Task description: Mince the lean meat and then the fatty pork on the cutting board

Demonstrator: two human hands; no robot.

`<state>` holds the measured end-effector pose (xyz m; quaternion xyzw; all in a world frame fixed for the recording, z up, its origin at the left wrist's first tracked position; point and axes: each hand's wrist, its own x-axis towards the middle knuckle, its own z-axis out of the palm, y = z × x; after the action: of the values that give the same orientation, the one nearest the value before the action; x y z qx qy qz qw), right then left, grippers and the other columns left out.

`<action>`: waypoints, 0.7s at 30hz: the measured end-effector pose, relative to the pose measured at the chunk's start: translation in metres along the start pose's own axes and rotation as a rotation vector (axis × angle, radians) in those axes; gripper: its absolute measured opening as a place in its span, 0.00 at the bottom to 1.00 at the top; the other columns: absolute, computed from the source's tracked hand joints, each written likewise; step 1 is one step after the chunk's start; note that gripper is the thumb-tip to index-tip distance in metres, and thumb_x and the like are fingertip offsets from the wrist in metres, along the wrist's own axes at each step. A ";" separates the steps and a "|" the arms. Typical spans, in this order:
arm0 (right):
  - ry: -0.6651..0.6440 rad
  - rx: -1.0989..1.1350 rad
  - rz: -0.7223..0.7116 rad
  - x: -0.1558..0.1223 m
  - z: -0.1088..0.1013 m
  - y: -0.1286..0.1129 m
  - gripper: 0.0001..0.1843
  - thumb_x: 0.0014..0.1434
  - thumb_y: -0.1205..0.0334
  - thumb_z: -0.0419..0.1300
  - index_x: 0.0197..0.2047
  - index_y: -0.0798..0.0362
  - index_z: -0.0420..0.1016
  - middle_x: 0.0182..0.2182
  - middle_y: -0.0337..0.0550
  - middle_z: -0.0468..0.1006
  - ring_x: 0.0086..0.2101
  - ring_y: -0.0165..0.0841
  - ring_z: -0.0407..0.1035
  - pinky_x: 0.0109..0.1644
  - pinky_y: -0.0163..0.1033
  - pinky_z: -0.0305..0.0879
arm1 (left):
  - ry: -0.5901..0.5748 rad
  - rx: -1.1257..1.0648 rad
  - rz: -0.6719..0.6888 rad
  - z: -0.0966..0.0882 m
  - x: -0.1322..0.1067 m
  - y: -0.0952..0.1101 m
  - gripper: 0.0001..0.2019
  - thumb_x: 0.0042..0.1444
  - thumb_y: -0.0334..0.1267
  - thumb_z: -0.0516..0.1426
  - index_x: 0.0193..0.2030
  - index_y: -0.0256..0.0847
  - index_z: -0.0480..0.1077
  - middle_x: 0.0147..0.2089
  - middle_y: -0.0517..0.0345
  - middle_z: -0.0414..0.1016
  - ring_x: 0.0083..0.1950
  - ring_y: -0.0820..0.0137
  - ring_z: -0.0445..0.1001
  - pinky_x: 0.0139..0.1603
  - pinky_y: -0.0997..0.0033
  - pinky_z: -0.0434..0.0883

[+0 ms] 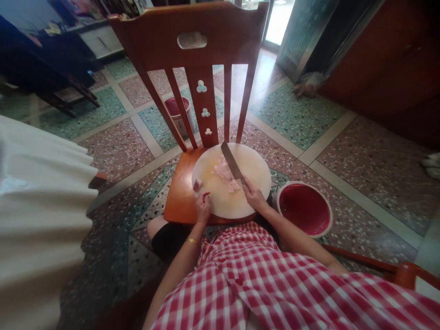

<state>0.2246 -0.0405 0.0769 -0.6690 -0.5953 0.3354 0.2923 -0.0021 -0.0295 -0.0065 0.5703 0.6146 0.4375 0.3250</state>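
Observation:
My right hand (255,196) is wrapped round the handle of a cleaver (231,159). Its long dark blade slants up and left over a round white cutting board (256,169). Pale pink chopped meat (224,170) lies in a loose patch on the board, along the blade's left side. My left hand (203,206) rests at the board's left edge with its fingers curled in; whether anything is inside them is hidden. Just beyond its knuckles lies a small darker piece of meat (197,184).
The board stands on the seat of a wooden chair (182,192), whose slatted back rises behind it. A red-lined bucket (304,208) is on the floor at the right. Another bucket (184,120) stands behind the chair. A pale draped cloth (41,220) hangs at the left.

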 end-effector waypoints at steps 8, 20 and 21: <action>0.028 -0.252 -0.327 0.007 -0.030 -0.058 0.27 0.65 0.58 0.39 0.66 0.52 0.47 0.53 0.50 0.69 0.46 0.38 0.69 0.49 0.39 0.64 | 0.013 0.119 0.130 0.007 0.000 0.008 0.11 0.56 0.33 0.47 0.38 0.38 0.70 0.36 0.53 0.72 0.41 0.68 0.69 0.46 0.65 0.66; -0.056 -0.318 -0.306 0.014 -0.016 -0.060 0.27 0.64 0.60 0.41 0.66 0.47 0.46 0.55 0.47 0.67 0.46 0.38 0.69 0.45 0.38 0.66 | -0.015 0.249 0.245 0.015 0.000 0.003 0.11 0.56 0.31 0.47 0.39 0.38 0.70 0.36 0.51 0.72 0.40 0.67 0.69 0.44 0.65 0.66; -0.045 -0.321 -0.326 0.014 -0.014 -0.061 0.27 0.64 0.60 0.40 0.66 0.48 0.46 0.57 0.47 0.65 0.47 0.38 0.68 0.46 0.38 0.66 | -0.017 0.262 0.248 0.015 0.001 0.002 0.11 0.56 0.31 0.47 0.39 0.38 0.70 0.35 0.51 0.72 0.40 0.66 0.69 0.44 0.65 0.66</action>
<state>0.2003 -0.0194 0.1323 -0.5942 -0.7476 0.1998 0.2191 0.0127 -0.0264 -0.0107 0.6829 0.5884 0.3855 0.1969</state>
